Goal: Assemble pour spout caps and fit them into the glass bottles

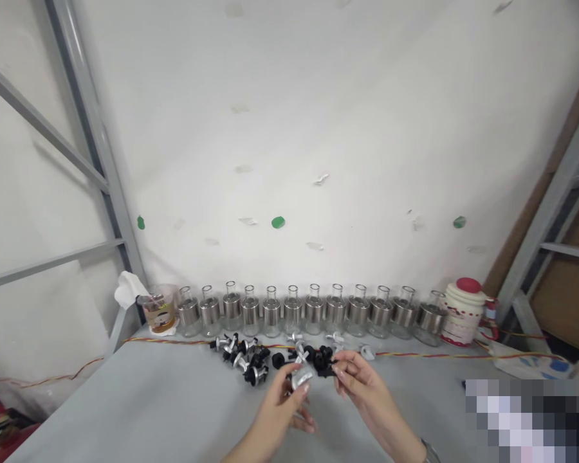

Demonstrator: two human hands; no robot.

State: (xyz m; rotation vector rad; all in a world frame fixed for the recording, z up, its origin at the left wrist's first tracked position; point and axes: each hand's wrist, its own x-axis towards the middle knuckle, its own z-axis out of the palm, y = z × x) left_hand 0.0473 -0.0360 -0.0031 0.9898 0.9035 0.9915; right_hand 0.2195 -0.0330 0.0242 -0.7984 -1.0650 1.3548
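Note:
My left hand (285,400) is closed around a silver pourer cap (301,378), held just above the table. To its right, my right hand (359,381) pinches a small black stopper piece (325,372) between thumb and fingertips. The two parts are apart. Beyond my hands lie loose black pieces (322,355) and silver pourer caps (335,337). Further left is a pile of black-and-silver pourer stoppers (241,355).
Along the wall stands a row of glass bottles with metal sleeves (271,314). A cup with amber liquid (158,312) stands at the left end, a cream jar with a red lid (462,312) at the right. A twisted red-yellow wire (424,355) crosses the grey table (139,392).

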